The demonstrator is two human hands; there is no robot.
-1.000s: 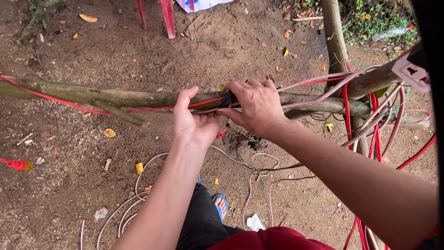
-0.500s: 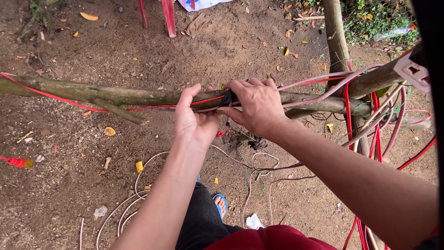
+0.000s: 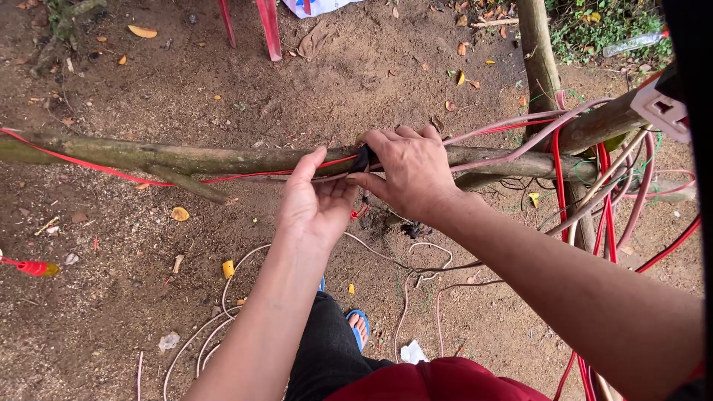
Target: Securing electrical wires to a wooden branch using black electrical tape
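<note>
A long branch [image 3: 223, 158] runs left to right across the scene, above the dirt ground [image 3: 111, 297]. A wire [image 3: 245, 177] lies along it. Both hands meet at its middle: left hand [image 3: 316, 204] nearer, right hand [image 3: 408, 171] just right (fingers over the branch). An upright post [image 3: 538, 52] stands far right; chair legs [image 3: 260, 22] far behind.

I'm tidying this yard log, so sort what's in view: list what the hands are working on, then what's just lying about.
In hand:
left hand
right hand
black tape
red wire
wooden pole

Lying about:
yellow cap
dry leaf
white scrap
loose pale wire
</note>
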